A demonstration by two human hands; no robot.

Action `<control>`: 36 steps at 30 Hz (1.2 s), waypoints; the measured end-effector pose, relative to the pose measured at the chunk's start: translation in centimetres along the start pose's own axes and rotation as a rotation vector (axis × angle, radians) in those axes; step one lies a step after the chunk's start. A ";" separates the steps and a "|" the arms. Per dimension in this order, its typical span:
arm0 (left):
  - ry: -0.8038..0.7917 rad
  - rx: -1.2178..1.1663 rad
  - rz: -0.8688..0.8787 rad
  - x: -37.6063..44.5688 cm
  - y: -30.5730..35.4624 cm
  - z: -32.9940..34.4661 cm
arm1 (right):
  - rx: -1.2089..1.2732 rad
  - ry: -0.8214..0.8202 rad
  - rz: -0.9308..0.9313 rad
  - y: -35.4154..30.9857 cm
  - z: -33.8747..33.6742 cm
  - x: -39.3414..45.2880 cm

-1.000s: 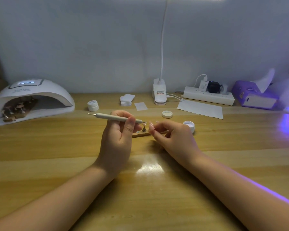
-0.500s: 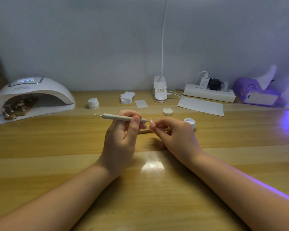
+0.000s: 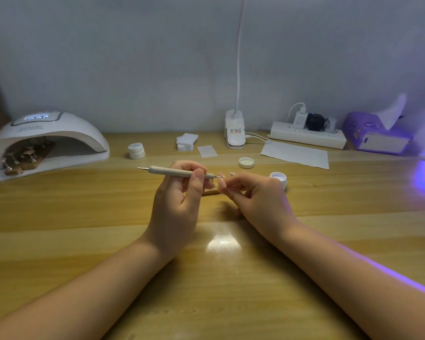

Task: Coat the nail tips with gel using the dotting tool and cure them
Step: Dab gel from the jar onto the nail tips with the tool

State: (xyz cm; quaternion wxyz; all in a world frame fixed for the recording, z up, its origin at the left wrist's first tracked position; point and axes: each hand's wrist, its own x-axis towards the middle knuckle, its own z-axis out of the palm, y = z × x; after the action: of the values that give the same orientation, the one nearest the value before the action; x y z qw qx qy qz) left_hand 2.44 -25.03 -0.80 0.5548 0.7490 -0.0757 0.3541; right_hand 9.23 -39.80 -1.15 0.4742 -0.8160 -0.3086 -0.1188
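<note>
Nail tips [image 3: 223,179] sit pinched in the right hand [image 3: 258,200], met by the dotting tool [image 3: 177,172] gripped in the left hand [image 3: 179,204], curing lamp [image 3: 47,141] far left, tissue box [image 3: 378,136] far right, open gel pot [image 3: 279,179] just behind the right hand, loose lid [image 3: 246,162] beyond.

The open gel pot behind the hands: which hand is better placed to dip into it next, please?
Probably the left hand: it already grips the dotting tool, tip pointing right toward the gel pot. The right hand, though nearer the pot, pinches a nail tip.
</note>
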 end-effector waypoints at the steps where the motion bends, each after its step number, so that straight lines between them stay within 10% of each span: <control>1: 0.005 0.001 0.004 0.0 0.0 0.0 | 0.001 0.002 -0.002 0.0 0.0 0.0; 36: -0.001 0.039 0.002 0.0 -0.2 0.0 | -0.027 0.076 -0.160 -0.3 -0.1 -0.3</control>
State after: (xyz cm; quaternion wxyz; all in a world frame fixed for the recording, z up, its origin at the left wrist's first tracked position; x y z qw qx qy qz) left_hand 2.53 -24.99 -0.99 0.5396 0.7599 -0.0698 0.3556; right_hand 8.85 -39.85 -1.07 0.4637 -0.7899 -0.3528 -0.1912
